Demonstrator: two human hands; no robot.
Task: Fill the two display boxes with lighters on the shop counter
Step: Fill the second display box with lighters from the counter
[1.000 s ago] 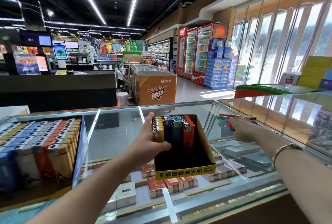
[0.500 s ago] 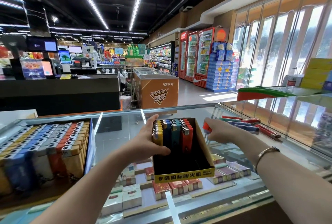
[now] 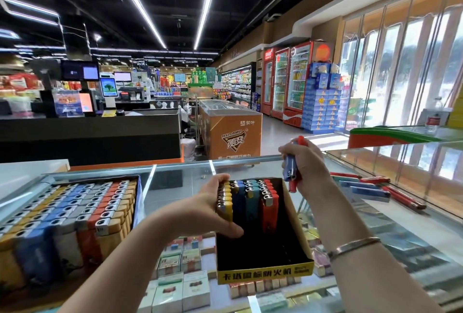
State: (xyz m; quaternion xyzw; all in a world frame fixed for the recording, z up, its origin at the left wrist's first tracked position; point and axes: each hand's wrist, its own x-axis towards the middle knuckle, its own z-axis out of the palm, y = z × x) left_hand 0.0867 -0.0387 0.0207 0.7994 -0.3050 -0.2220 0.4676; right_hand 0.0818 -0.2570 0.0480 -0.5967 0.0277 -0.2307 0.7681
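Observation:
A black and yellow display box [image 3: 265, 271] stands on the glass counter [image 3: 175, 184], its far rows filled with yellow, blue, teal and red lighters [image 3: 250, 197]. My left hand [image 3: 213, 212] grips the box's left side and the yellow lighters there. My right hand [image 3: 305, 169] hovers over the box's far right corner, holding a blue and a red lighter [image 3: 290, 168] upright. A second display box [image 3: 67, 217] at the left is packed with lighters. Several loose lighters [image 3: 370, 187] lie on the glass to the right.
Cigarette packs [image 3: 183, 285] show under the glass counter top. A raised glass shelf [image 3: 400, 162] runs along the right with a red-green object [image 3: 390, 134] on it. Beyond the counter are a black checkout desk [image 3: 90, 137], an orange freezer [image 3: 230, 132] and drink fridges [image 3: 288, 87].
My right hand has picked up two lighters from the loose pile at the right and carried them left and up, over the box. My left hand has kept its grip on the box.

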